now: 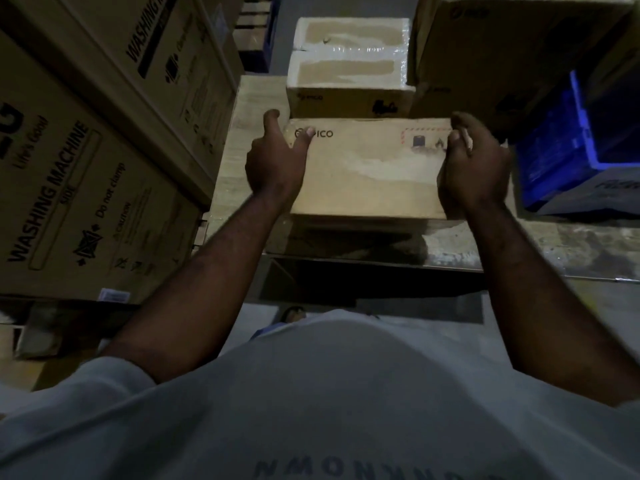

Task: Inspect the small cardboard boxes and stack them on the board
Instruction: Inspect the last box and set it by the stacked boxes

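The step in hand looked like the placing of one inspected box. A flat brown cardboard box [370, 168] printed "PICO" sat between the person's hands over the near edge of the pale wooden board [249, 109]. Just behind it, a second small cardboard box sealed with clear tape [349, 67] stood toward the board's far edge. A shadow lay under the flat brown cardboard box, but whether it rested on the board or hung just above could not be told.

The left hand [273, 161] gripped the box's left end, its thumb pressed on top by the logo and one finger pointing up past the far corner. The right hand [474, 164] clasped the right end, with its fingers curled over the top edge.

The next move probably called for setting the box square against the taped one, then letting both hands go.
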Tool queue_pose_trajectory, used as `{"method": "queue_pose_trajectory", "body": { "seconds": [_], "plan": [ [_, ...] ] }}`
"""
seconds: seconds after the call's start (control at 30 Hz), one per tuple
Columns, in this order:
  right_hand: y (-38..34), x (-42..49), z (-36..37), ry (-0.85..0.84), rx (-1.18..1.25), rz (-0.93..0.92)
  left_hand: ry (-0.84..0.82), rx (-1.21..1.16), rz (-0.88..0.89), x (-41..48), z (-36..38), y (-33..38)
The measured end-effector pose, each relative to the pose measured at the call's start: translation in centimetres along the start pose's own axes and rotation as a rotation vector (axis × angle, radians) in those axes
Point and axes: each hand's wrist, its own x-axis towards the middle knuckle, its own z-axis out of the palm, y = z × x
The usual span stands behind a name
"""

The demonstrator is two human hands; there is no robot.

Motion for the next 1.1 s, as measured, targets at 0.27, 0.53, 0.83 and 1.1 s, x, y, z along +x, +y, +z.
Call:
{"method": "queue_pose_trajectory", "body": {
  "seconds": [0.27, 0.53, 0.83, 1.1],
  "plan": [
    [2.8, 1.6, 1.2, -0.284, 0.083, 0.056, -0.277, -0.35, -0.125, 0.8, 1.3, -2.4],
    [8.6, -6.3, 0.5, -0.124, 0.441, 0.286, -0.385, -0.534, -0.346, -5.3, 4.1, -10.7],
    [10.1, -8.9, 3.2, -0.362, 0.203, 0.275, -0.518, -0.409, -0.391, -7.2, 5.7, -13.1],
    [7.8, -6.0, 1.9, -0.151, 0.02, 0.077, -0.268, -0.309, -0.255, -3.6, 4.1, -6.6]
  ]
}}
